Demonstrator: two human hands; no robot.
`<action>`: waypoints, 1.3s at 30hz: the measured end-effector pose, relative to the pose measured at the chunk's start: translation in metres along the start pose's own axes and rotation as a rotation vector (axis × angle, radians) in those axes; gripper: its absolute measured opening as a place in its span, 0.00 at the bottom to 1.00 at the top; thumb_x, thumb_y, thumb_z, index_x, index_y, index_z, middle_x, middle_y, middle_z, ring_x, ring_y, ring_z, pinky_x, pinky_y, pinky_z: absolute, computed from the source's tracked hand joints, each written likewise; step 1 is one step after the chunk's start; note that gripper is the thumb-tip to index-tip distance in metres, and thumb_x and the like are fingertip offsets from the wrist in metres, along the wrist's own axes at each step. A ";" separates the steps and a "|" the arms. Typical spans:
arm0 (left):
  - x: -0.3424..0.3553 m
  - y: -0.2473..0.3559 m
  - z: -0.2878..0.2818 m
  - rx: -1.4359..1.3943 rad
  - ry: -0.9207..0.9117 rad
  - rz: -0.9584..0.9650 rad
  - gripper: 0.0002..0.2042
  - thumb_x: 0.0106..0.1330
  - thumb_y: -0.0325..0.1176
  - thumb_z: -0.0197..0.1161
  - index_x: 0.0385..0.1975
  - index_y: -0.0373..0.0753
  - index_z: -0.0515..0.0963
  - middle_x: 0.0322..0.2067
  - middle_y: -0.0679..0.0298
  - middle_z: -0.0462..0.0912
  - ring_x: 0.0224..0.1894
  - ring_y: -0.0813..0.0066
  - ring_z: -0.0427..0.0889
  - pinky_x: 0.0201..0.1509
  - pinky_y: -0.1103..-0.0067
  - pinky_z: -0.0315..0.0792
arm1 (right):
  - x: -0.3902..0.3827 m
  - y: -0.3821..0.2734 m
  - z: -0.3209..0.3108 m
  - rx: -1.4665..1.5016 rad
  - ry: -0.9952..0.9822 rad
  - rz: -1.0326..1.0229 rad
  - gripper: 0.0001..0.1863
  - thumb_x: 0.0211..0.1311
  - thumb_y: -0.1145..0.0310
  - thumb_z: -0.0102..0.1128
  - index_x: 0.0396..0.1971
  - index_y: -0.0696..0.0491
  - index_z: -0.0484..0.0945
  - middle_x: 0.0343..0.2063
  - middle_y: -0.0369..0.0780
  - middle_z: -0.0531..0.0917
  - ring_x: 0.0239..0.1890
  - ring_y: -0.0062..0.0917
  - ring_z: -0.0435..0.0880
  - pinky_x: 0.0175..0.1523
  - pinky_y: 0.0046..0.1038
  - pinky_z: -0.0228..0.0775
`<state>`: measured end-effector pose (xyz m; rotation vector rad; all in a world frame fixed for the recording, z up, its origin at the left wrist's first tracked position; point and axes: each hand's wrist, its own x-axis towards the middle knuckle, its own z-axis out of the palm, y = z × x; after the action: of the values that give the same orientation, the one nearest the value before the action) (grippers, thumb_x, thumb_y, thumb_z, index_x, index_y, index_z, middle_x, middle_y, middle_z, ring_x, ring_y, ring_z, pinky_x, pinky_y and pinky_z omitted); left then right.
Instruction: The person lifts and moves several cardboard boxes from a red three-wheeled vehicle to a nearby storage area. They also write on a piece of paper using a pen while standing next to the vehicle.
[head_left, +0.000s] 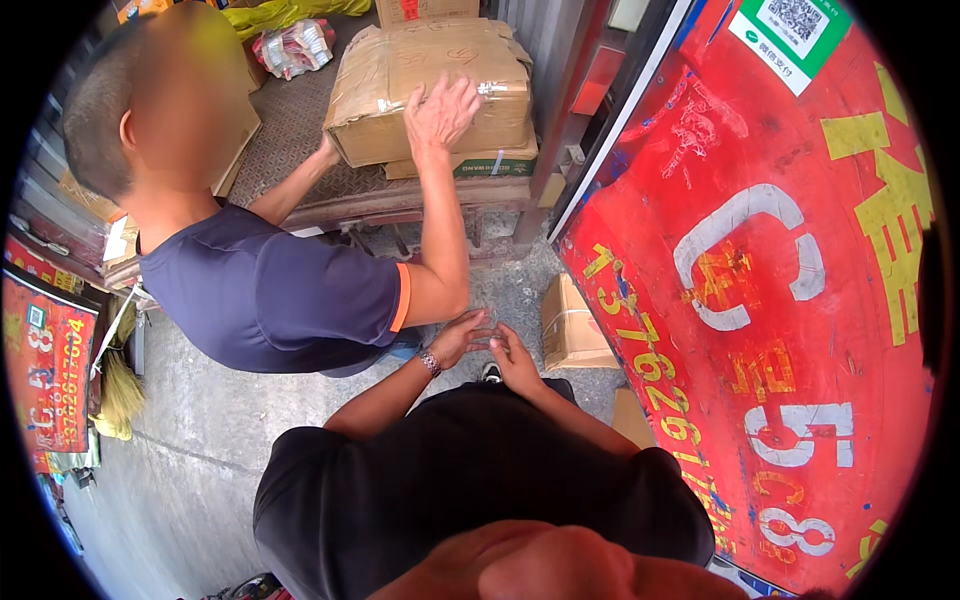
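My left hand, with a watch on the wrist, and my right hand are close together in front of my dark shirt, fingers loosely bent and apart; I see nothing held in either. Nearest them is a co-worker in a navy T-shirt, whose raised elbow is just beyond my left hand. One of the co-worker's hands rests on top of a large taped cardboard box on the truck bed, the other at its left side. A flatter box lies under it.
The rusty truck bed carries more cartons and a wrapped bundle. A carton sits on the concrete floor right of my hands. A red painted door stands at my right. Another red panel and straw brooms are at the left.
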<state>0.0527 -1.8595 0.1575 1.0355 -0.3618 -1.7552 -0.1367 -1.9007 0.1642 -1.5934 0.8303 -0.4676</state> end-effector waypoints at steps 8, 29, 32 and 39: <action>-0.012 -0.020 -0.061 -0.021 0.387 -0.044 0.30 0.68 0.53 0.60 0.64 0.40 0.65 0.60 0.58 0.71 0.57 0.63 0.76 0.56 0.64 0.73 | 0.054 0.000 -0.017 -0.006 -0.005 -0.096 0.29 0.73 0.58 0.52 0.65 0.61 0.60 0.59 0.53 0.73 0.57 0.35 0.78 0.53 0.32 0.75; -0.012 0.270 -0.200 -0.202 0.897 0.927 0.29 0.73 0.56 0.47 0.59 0.35 0.67 0.53 0.52 0.77 0.48 0.64 0.80 0.53 0.67 0.75 | 0.177 -0.139 -0.060 -0.073 0.308 -0.593 0.28 0.70 0.61 0.53 0.63 0.62 0.63 0.57 0.52 0.75 0.61 0.42 0.73 0.68 0.41 0.59; 0.022 0.348 -0.237 -0.172 0.683 0.981 0.34 0.71 0.61 0.49 0.61 0.33 0.65 0.55 0.52 0.75 0.54 0.62 0.77 0.56 0.67 0.73 | 0.207 -0.178 -0.071 -0.245 0.376 -0.616 0.28 0.71 0.63 0.50 0.65 0.63 0.61 0.59 0.52 0.74 0.63 0.43 0.72 0.69 0.39 0.58; 0.129 0.466 -0.296 -0.224 0.137 0.660 0.35 0.73 0.60 0.43 0.68 0.35 0.60 0.65 0.53 0.68 0.63 0.59 0.72 0.66 0.65 0.68 | 0.328 -0.283 -0.089 -0.603 0.651 -0.661 0.30 0.65 0.59 0.60 0.60 0.62 0.68 0.59 0.53 0.73 0.63 0.46 0.70 0.67 0.40 0.61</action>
<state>0.5561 -2.1087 0.2301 0.7532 -0.3592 -1.0978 0.0888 -2.1949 0.4059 -2.3306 0.9592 -1.3571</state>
